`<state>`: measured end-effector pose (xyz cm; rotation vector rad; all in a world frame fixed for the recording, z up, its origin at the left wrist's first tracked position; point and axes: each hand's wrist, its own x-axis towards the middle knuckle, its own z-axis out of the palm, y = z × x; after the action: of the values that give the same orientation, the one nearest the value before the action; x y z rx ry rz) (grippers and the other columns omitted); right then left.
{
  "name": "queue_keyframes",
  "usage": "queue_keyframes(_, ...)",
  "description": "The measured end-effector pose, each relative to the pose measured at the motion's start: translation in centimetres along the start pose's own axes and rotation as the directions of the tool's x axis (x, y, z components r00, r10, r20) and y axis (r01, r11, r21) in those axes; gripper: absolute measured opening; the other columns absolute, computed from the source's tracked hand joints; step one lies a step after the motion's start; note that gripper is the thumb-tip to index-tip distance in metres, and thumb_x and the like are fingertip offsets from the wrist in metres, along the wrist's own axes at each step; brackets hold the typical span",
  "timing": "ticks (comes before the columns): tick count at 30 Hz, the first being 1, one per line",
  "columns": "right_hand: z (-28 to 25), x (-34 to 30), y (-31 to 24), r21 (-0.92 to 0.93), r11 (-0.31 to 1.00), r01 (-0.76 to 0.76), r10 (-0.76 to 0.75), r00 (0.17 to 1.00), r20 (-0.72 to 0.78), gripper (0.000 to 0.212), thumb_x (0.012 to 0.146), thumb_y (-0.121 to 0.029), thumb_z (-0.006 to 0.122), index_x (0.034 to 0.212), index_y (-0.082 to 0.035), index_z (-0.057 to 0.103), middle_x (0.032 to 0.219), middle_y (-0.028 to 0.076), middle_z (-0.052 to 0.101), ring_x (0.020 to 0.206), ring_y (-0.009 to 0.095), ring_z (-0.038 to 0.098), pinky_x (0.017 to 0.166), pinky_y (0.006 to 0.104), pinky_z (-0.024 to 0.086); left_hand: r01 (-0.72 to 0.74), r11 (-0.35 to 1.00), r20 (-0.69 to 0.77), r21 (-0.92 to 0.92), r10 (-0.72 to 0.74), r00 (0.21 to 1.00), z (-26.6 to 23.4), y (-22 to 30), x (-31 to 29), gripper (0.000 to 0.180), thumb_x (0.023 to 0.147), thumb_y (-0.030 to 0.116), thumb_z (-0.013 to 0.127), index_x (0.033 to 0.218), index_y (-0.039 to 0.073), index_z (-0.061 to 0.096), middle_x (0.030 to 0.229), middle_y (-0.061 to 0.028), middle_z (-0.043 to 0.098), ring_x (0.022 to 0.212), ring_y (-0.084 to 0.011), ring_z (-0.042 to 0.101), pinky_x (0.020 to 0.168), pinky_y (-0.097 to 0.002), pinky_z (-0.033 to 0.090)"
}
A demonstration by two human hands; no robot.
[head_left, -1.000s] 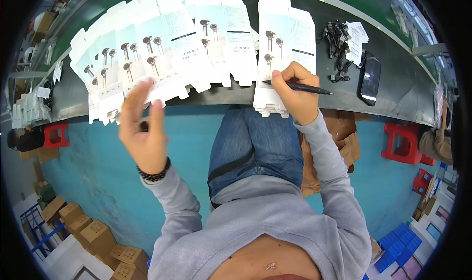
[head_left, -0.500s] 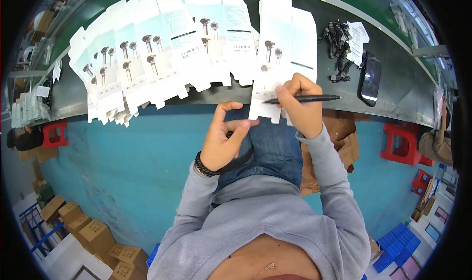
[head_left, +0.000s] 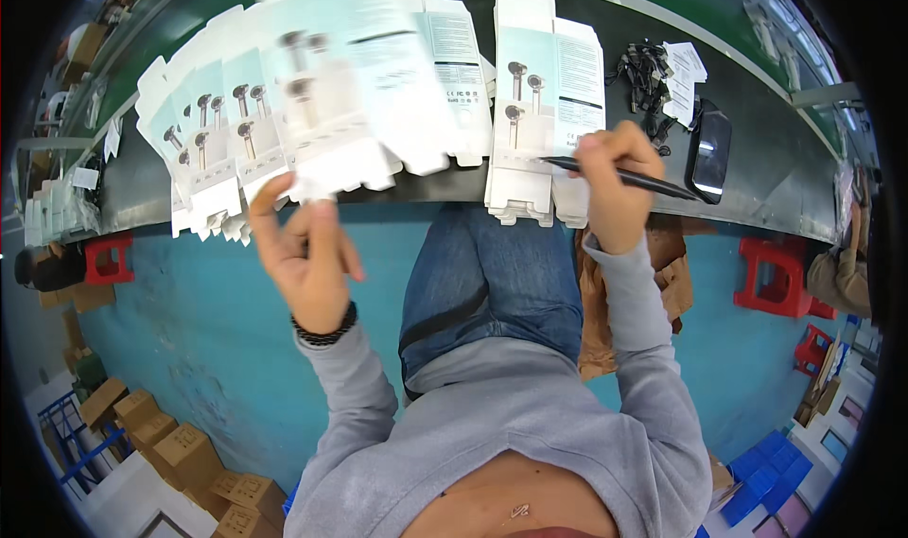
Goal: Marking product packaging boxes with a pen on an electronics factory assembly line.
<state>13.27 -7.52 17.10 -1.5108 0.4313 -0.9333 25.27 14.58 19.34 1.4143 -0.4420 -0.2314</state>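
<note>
With thumb and fingers, my left hand (head_left: 307, 259) pinches the lower flap of a flattened earphone box (head_left: 355, 94). This box is white and pale blue, blurred by motion, and lies over or just above a fanned pile of similar flattened boxes (head_left: 203, 146) on the left. My right hand (head_left: 619, 183) is closed around a black pen (head_left: 667, 186). The pen's tip points left, over the lower part of a smaller stack of flattened boxes (head_left: 528, 131), and I cannot tell whether it touches. Earphones are printed on the top box of that stack.
On the dark table (head_left: 776, 179), a bundle of black cables (head_left: 643, 79) with white paper slips (head_left: 683, 84) lies right of the stack. A black phone (head_left: 711, 152) is beside them. Brown paper (head_left: 673, 283) and red stools (head_left: 777, 278) are below; cartons (head_left: 184, 453) stand lower left.
My left hand moved left from the smaller stack to the fanned pile and took hold of a flattened box. My right hand, with the pen, shifted slightly right and its pen tip rose.
</note>
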Motion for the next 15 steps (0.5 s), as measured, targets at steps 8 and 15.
queue_keyframes(8, 1.3, 0.3, 2.1, -0.374, 0.927, 0.017, 0.042, 0.988, 0.15, 0.024, 0.074, -0.005, 0.063, 0.057, -0.003, 0.046, 0.051, 0.0, 0.049, 0.048, 0.003, 0.039, 0.044, 0.0207, 0.031, 0.191, 0.879, -0.149, 0.436, -0.139, 0.979, -1.5, 0.6, 0.0, 0.033, 0.085, 0.01, 0.055, 0.116, 0.002, 0.044, 0.066, -0.008, 0.064, 0.035, -0.0031, 0.038, 0.034, -0.0172, 0.026)
queue_keyframes(15, 1.7, 0.1, 2.0, -0.446, 0.893, 0.061, 0.019, 0.985, 0.172, 0.025, 0.073, -0.007, 0.064, 0.057, -0.002, 0.046, 0.049, 0.001, 0.048, 0.046, 0.003, 0.04, 0.042, 0.0204, 0.031, 0.203, 0.948, 0.274, 0.244, -0.269, 0.923, 3.1, -1.4, -1.1, 0.029, 0.083, 0.007, 0.057, 0.111, 0.002, 0.05, 0.094, -0.0109, 0.065, 0.042, -0.0013, 0.045, 0.037, -0.0166, 0.032)
